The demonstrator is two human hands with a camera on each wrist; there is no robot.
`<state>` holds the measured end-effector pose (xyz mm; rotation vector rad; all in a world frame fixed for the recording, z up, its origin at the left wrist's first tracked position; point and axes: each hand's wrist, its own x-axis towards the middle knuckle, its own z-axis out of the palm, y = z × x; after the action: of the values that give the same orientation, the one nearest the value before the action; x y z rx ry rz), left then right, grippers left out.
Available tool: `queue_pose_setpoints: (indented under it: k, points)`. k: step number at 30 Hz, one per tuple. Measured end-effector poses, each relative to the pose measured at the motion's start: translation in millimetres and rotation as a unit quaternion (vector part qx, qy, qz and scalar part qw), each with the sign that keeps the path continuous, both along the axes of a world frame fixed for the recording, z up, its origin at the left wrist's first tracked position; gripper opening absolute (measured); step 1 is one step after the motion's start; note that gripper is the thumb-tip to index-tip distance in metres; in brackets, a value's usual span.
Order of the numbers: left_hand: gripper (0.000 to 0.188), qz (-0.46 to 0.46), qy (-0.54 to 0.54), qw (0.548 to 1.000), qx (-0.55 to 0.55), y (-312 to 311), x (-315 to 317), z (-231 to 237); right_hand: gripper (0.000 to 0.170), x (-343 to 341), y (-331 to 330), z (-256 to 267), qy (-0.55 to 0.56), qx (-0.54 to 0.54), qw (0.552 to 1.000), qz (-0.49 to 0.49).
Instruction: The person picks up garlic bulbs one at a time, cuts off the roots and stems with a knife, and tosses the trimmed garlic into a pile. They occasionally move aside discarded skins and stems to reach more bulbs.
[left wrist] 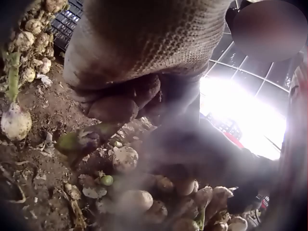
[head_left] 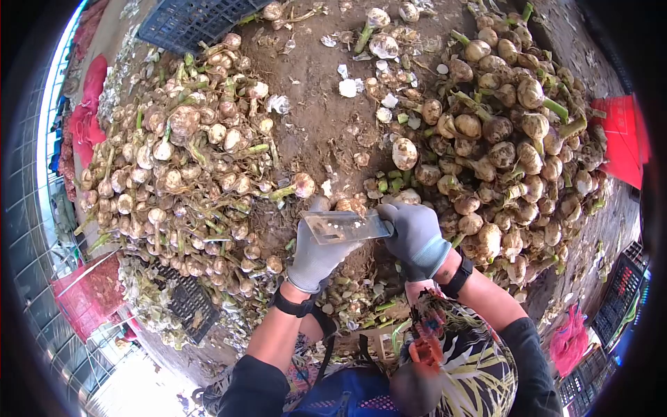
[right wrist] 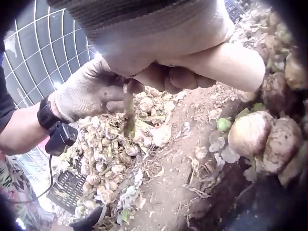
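Both hands wear pale grey gloves and meet at the middle of the head view. My right hand (head_left: 417, 233) grips a cleaver by its wooden handle (right wrist: 231, 65). Its broad shiny blade (head_left: 340, 228) points left and crosses over my left hand (head_left: 316, 250). A brownish garlic bulb (head_left: 353, 206) shows just past the blade's far edge, at the fingers of my left hand, which curl around it. Seen from the right wrist, the left hand (right wrist: 89, 91) has bent fingers beside the blade. In the left wrist view the glove hides most of the grip.
A large heap of garlic (head_left: 187, 160) with stems lies to the left, another heap (head_left: 507, 146) to the right. Between them runs bare soil (head_left: 313, 104) with scattered peelings. A dark plastic crate (head_left: 194, 24) stands at the back, a red container (head_left: 622, 139) far right.
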<state>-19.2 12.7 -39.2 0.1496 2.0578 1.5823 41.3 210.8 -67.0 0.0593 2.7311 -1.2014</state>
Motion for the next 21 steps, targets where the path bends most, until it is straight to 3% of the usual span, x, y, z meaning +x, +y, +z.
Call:
queue_pose_setpoints:
  k: [4, 7, 9, 10, 11, 12, 13, 15, 16, 17, 19, 20, 21]
  points:
    - [0.048, -0.037, -0.011, 0.997, -0.062, 3, -2, 10, 0.026, 8, -7, -3, 0.003, -0.042, 0.999, -0.016]
    - [0.053, -0.032, 0.021, 0.997, -0.074, -5, 1, 15, 0.025, 1, -3, 17, 0.018, -0.002, 1.000, 0.000]
    - [0.068, 0.043, -0.124, 0.991, 0.038, -4, -1, 33, 0.022, -4, 0, 19, 0.032, 0.020, 0.999, 0.007]
    - [0.068, 0.043, -0.121, 0.991, 0.037, -1, -3, 43, 0.017, -4, 2, 13, 0.068, 0.015, 0.997, -0.012]
    - [0.068, -0.015, -0.044, 0.999, 0.002, 2, -5, 54, 0.012, -5, 5, 5, 0.105, 0.009, 0.994, -0.030]
    - [0.068, -0.075, 0.032, 0.996, -0.033, 6, -6, 62, 0.005, -7, 14, -5, -0.043, -0.004, 0.994, -0.104]
    - [0.069, -0.139, 0.105, 0.982, -0.068, 8, -8, 66, 0.008, -9, 22, -19, -0.074, 0.050, 0.990, -0.107]
    - [0.072, -0.163, 0.145, 0.972, -0.087, 9, -3, 62, 0.018, 1, 19, -17, -0.115, -0.100, 0.971, -0.185]
    - [0.067, -0.056, -0.003, 0.998, 0.025, 18, -3, 59, 0.020, 6, 14, -18, -0.114, -0.222, 0.945, -0.210]
    - [0.061, 0.054, -0.149, 0.978, 0.136, 23, -6, 57, 0.023, 7, 9, -20, -0.108, -0.342, 0.905, -0.228]
    - [0.041, 0.031, -0.079, 0.993, 0.084, 19, -11, 42, 0.021, 7, 12, -6, -0.135, -0.333, 0.913, -0.192]
    - [0.034, 0.116, -0.163, 0.959, 0.203, 16, -12, 39, 0.022, 6, 9, 1, -0.164, -0.349, 0.907, -0.171]
    - [0.033, 0.198, -0.239, 0.896, 0.316, 14, -14, 36, 0.022, 4, 5, 6, -0.191, -0.364, 0.899, -0.147]
